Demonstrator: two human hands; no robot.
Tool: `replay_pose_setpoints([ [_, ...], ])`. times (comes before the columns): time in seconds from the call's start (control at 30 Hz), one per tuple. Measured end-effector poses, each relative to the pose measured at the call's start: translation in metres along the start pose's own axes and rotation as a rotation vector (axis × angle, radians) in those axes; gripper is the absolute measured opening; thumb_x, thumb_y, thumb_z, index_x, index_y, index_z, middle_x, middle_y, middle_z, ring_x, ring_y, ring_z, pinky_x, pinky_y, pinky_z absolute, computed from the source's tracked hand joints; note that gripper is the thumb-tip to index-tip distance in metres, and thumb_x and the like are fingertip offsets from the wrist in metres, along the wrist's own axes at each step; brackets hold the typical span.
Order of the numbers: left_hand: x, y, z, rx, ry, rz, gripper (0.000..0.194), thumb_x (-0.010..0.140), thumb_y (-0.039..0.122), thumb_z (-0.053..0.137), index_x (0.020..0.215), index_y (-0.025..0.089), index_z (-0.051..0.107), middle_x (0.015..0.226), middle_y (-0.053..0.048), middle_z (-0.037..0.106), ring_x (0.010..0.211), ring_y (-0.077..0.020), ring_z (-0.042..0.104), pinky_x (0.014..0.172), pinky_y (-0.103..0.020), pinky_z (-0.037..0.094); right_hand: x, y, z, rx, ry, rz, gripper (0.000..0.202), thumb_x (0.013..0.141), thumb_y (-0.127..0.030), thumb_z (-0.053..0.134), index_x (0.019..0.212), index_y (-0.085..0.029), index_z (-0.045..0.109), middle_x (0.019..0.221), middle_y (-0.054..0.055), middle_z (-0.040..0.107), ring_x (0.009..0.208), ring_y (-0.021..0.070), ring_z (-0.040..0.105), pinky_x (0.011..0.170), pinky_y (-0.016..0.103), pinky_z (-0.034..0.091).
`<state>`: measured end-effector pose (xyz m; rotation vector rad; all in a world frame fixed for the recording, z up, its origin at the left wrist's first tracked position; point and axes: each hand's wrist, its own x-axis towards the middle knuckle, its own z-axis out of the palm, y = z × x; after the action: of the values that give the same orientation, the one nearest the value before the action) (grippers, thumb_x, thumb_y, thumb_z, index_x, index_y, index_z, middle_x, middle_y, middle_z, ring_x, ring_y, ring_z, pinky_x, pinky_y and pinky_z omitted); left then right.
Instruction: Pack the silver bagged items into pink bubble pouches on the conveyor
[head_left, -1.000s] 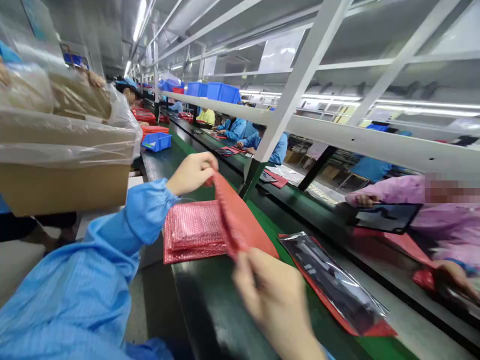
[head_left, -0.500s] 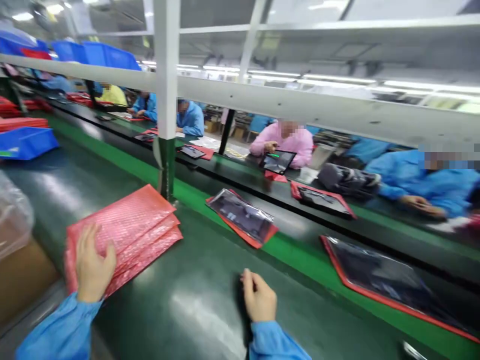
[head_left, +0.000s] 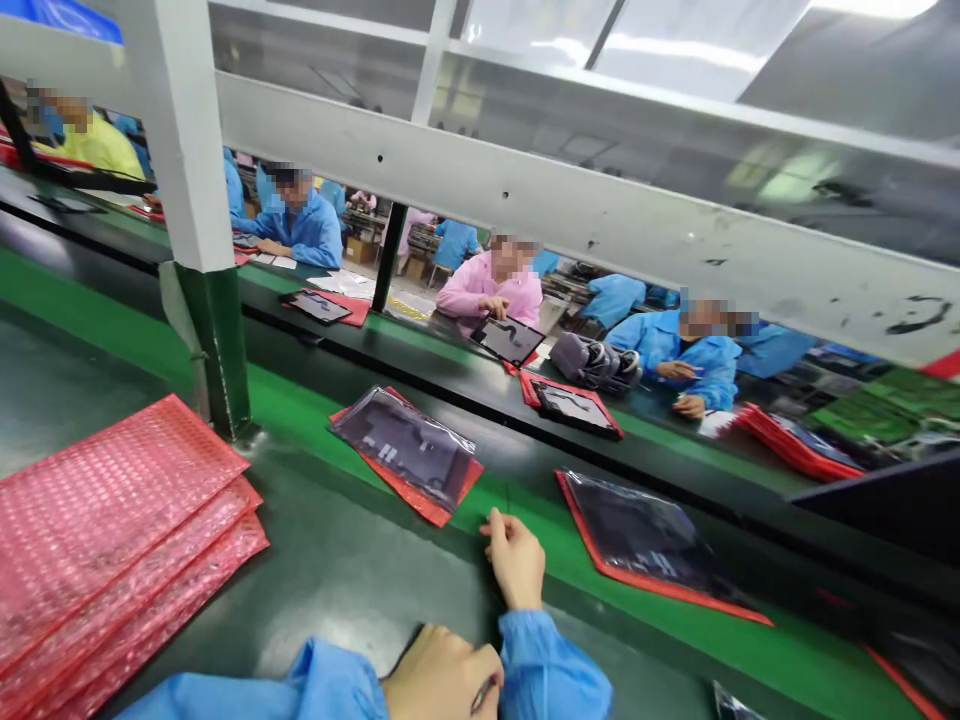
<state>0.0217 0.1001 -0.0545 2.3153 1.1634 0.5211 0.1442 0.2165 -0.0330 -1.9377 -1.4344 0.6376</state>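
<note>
The right hand (head_left: 517, 562) rests loosely curled and empty on the green belt (head_left: 315, 425), between two bagged tablets (head_left: 409, 455) (head_left: 645, 530). The left hand (head_left: 442, 680) sits closed just behind it, holding nothing visible.

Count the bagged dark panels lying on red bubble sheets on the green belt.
2 fully in view: one bagged panel near the white post, one right of the right hand. A third may be cut off at the lower right corner.
</note>
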Motion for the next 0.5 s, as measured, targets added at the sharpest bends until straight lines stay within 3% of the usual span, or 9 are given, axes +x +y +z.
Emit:
replay_pose_setpoints([
  [0.1, 0.003, -0.007, -0.004, -0.011, -0.073, -0.020, 0.018, 0.082, 0.026, 0.054, 0.095, 0.022, 0.066, 0.080, -0.007, 0.074, 0.070, -0.0261, 0.070, 0.064, -0.032, 0.052, 0.040, -0.033, 0.020, -0.139, -0.108, 0.038, 0.054, 0.080, -0.069, 0.047, 0.063, -0.018, 0.061, 0.058, 0.008, 0.063, 0.063, 0.0220, 0.062, 0.064, 0.030, 0.044],
  [0.17, 0.004, -0.010, -0.005, -0.018, -0.114, -0.066, 0.021, 0.080, 0.026, 0.054, 0.095, 0.018, 0.065, 0.082, -0.011, 0.074, 0.073, -0.0287, 0.070, 0.065, -0.034, 0.053, 0.056, -0.053, 0.039, -0.178, -0.162, 0.041, 0.049, 0.075, -0.063, 0.060, 0.055, -0.019, 0.055, 0.056, 0.009, 0.060, 0.066, 0.0229, 0.061, 0.063, 0.030, 0.042],
  [0.23, 0.006, -0.012, -0.006, -0.040, -0.118, -0.134, 0.024, 0.077, 0.026, 0.054, 0.096, 0.015, 0.064, 0.083, -0.013, 0.073, 0.075, -0.0303, 0.070, 0.067, -0.036, 0.053, 0.060, -0.068, 0.056, -0.158, -0.187, 0.020, 0.042, 0.070, -0.054, 0.070, 0.056, -0.018, 0.052, 0.060, 0.006, 0.059, 0.067, 0.0199, 0.059, 0.063, 0.028, 0.040],
  [0.3, 0.005, -0.012, -0.010, -0.059, -0.097, -0.175, 0.024, 0.075, 0.025, 0.054, 0.095, 0.015, 0.064, 0.083, -0.012, 0.073, 0.077, -0.0305, 0.069, 0.068, -0.036, 0.053, 0.055, -0.077, 0.066, -0.077, -0.224, 0.002, 0.041, 0.072, -0.050, 0.069, 0.058, -0.018, 0.048, 0.058, 0.001, 0.054, 0.061, 0.0148, 0.053, 0.060, 0.026, 0.038],
  [0.4, 0.001, -0.009, -0.017, -0.054, -0.039, -0.174, 0.019, 0.075, 0.024, 0.053, 0.090, 0.018, 0.064, 0.081, -0.010, 0.073, 0.076, -0.0289, 0.069, 0.065, -0.034, 0.051, 0.034, -0.077, 0.057, 0.123, -0.298, -0.017, 0.054, 0.076, -0.067, 0.051, 0.054, -0.019, 0.041, 0.051, -0.001, 0.046, 0.050, 0.0103, 0.043, 0.053, 0.024, 0.034],
  [0.5, -0.008, 0.000, -0.014, -0.045, 0.031, -0.089, 0.020, 0.082, 0.026, 0.047, 0.091, 0.021, 0.064, 0.078, -0.008, 0.072, 0.074, -0.0257, 0.068, 0.064, -0.034, 0.050, -0.001, -0.057, 0.021, 0.280, -0.319, -0.030, 0.067, 0.060, -0.087, 0.041, 0.053, -0.021, 0.036, 0.048, -0.002, 0.041, 0.046, 0.0090, 0.036, 0.048, 0.024, 0.029],
])
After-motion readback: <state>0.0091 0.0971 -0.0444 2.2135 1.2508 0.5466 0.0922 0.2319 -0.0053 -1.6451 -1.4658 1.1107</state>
